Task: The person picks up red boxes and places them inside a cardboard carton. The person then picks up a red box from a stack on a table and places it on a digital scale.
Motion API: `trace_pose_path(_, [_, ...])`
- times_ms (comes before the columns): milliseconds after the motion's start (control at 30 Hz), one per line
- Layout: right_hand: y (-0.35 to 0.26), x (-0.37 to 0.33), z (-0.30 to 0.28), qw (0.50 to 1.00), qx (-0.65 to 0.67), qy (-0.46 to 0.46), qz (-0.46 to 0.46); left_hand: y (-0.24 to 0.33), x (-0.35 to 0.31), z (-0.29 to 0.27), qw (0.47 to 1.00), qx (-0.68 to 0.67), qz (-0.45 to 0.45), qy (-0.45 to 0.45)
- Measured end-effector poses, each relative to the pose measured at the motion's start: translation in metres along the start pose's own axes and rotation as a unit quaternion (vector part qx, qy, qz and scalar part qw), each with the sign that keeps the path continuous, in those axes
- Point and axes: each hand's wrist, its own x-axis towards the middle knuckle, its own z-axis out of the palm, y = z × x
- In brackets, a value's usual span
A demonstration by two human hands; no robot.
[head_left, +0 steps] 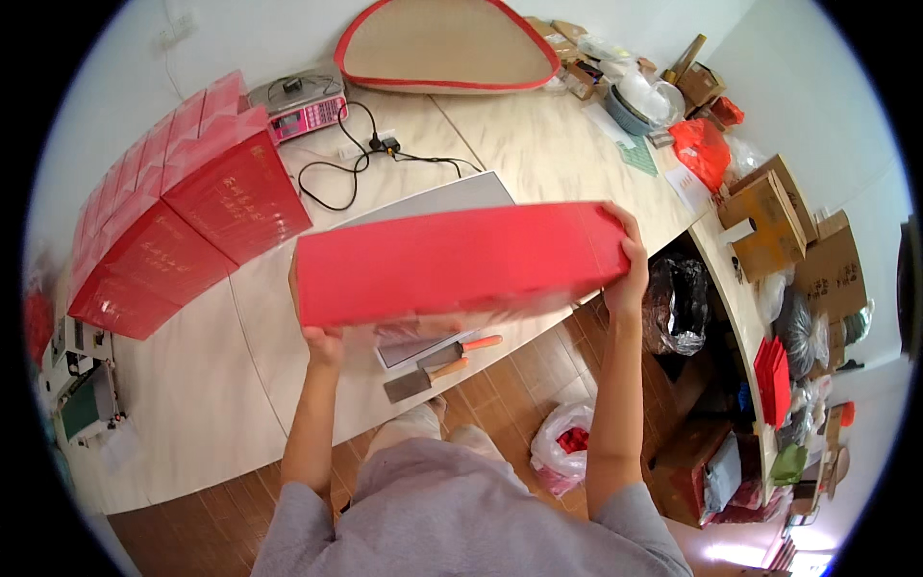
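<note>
A long red box [457, 258] is held up level in front of me, over the marble-patterned table. My left hand [319, 337] grips its left end, with the thumb at the near lower corner and the other fingers mostly hidden. Around its right end my right hand [625, 258] is closed, fingers over the top corner. The box's near side is blurred. Partly covered beneath it lies a flat grey panel with a pale frame [437, 199]. Two flat-bladed scrapers, one with an orange handle [481, 343] and one with a wooden handle [448, 368], lie at the table's near edge.
Stacked red boxes in clear wrap [183, 207] stand at the left, beside a pink scale [310, 117]. Black cables [358, 165] trail behind the panel. A red-rimmed round tray [447, 48] leans at the back. Cardboard boxes [764, 219] crowd the right; a white bag [550, 433] sits on the floor.
</note>
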Motion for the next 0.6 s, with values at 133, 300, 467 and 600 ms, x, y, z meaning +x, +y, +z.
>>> trace_pose_path(133, [0.038, 0.063, 0.003, 0.999, 0.028, -0.031, 0.035, -0.030, 0.030, 0.028, 0.999, 0.011, 0.019, 0.033])
trace_pose_path(300, [0.078, 0.104, 0.013, 0.996, 0.055, -0.043, 0.052, -0.045, 0.040, 0.037, 0.998, 0.047, 0.011, 0.033])
trace_pose_path(467, [0.109, 0.117, 0.011, 0.993, 0.087, -0.052, 0.058, -0.048, 0.042, 0.043, 0.997, 0.066, 0.020, 0.037])
trace_pose_path(600, [0.114, 0.121, 0.004, 0.992, 0.064, -0.085, 0.061, -0.034, 0.044, 0.052, 0.989, 0.145, -0.022, -0.001])
